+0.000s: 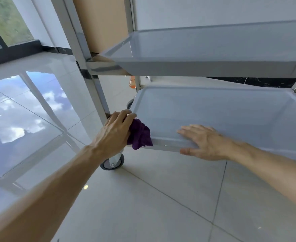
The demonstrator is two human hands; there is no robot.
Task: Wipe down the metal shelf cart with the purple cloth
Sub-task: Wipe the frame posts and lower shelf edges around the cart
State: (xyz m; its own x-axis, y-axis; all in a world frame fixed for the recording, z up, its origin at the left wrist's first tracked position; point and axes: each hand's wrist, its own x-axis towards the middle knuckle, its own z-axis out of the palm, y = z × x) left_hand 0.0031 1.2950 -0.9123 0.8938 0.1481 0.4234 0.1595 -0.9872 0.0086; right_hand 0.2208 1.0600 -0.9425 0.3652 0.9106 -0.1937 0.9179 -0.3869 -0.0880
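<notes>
The metal shelf cart point(213, 67) fills the right and centre of the frame, its lower shelf point(213, 110) below the middle and an upper shelf point(205, 48) above it. At the lower shelf's near-left corner, just left of centre, the left hand point(114, 133) holds the purple cloth point(140, 135) bunched against the rim, fingers point(126, 116) curled over the corner beside the upright post point(84, 58). The cloth hangs partly over the shelf's front edge. To the right, the right hand point(205, 142) lies flat on the front rim, fingers straight and spread, holding nothing, thumb under the edge. Below the left hand a grey caster wheel point(112, 162) stands on the glossy tiled floor point(143, 198), which mirrors sky and clouds at the left. A window point(5, 20) is in the upper left, and a tan panel point(101, 21) stands behind the post. An orange object point(132, 82), too blurred to identify, shows between the shelves.
</notes>
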